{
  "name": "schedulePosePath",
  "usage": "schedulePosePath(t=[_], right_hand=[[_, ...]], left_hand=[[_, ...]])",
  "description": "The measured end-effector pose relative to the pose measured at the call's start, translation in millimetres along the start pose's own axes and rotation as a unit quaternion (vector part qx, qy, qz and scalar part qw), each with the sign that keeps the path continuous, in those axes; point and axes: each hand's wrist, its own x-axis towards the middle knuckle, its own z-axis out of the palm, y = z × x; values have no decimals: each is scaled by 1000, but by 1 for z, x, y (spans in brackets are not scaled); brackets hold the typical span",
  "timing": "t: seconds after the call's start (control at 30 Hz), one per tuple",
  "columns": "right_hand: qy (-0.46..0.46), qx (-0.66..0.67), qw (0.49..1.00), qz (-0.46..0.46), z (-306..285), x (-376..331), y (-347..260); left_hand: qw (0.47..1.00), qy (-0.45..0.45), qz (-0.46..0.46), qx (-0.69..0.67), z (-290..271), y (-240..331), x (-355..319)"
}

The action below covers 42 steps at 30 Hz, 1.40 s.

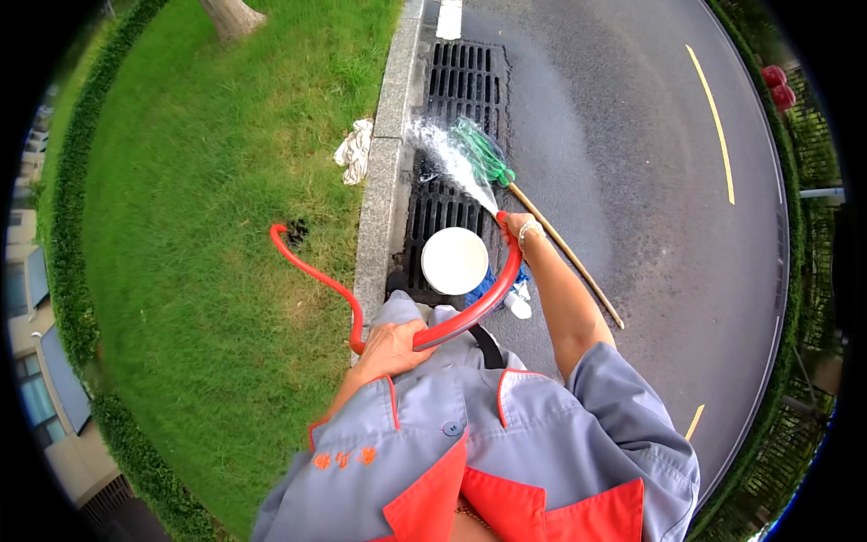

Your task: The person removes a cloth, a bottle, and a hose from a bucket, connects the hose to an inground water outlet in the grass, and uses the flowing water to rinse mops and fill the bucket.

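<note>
My right hand (517, 226) grips the end of a red hose (470, 312), and water (449, 154) sprays from it onto a black storm drain grate (461, 81) by the curb. My left hand (390, 348) holds the same hose lower down, close to my waist. The hose loops left across the grass to a dark spot (295, 233). A broom with green bristles (483, 154) and a wooden handle (569, 253) lies on the wet road beside the grate. A white round lid or bucket (454, 260) hangs in front of me above my shoes (517, 303).
A grey stone curb (384, 172) divides the lawn (199, 226) from the asphalt road (632, 163). A white rag (354, 150) lies on the grass at the curb. A tree trunk (231, 16) stands at the top, and a trimmed hedge (72, 271) borders the lawn.
</note>
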Motion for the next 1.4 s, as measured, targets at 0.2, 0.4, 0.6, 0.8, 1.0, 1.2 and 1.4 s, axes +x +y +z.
schedulePosePath(t=[0.2, 0.4, 0.6, 0.8, 1.0, 1.2, 1.4], right_hand=[[-28, -2, 1000, -1, -10, -16, 2], [-30, 13, 999, 6, 3, -29, 13], [-8, 41, 999, -1, -6, -14, -7], [-12, -40, 999, -28, 0, -14, -14], [23, -53, 998, -10, -10, 3, -8], [53, -8, 998, -20, -31, 0, -39], [73, -87, 993, -36, -32, -8, -39]], left_hand=[[1000, 17, -18, -11, 26, -2, -9], [1000, 10, -22, 18, 14, -1, -6], [1000, 18, -14, 3, 13, 13, -6], [1000, -19, 8, -17, 5, 0, -8], [998, -10, 28, -62, -16, 12, 5], [993, -55, 88, -61, -8, 6, 21], [989, -46, 105, -93, 0, -10, 27]])
